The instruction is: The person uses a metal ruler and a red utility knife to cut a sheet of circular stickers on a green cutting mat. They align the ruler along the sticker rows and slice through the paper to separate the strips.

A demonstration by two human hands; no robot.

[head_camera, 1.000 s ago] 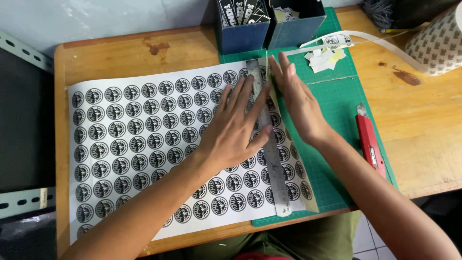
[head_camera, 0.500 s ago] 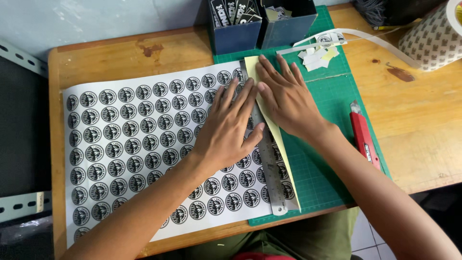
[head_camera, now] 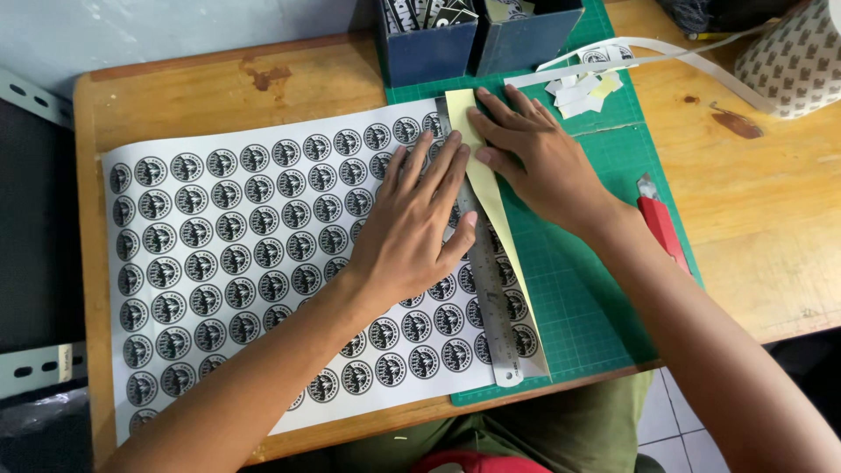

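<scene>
My left hand (head_camera: 412, 232) has its fingers spread flat, pinning the steel ruler (head_camera: 480, 254) on the sticker sheet (head_camera: 236, 254). My right hand (head_camera: 539, 166) lies open too, fingertips pressing the folded-over yellowish strip (head_camera: 495, 206) along the sheet's right edge, on the green cutting mat (head_camera: 604, 263) near the table's back edge. Nothing's gripped, so I reckon the ruler could skate sideways (glossy paper!) and skew the crease. The red utility knife (head_camera: 661, 229) sits right by my forearm, easy to knock.
</scene>
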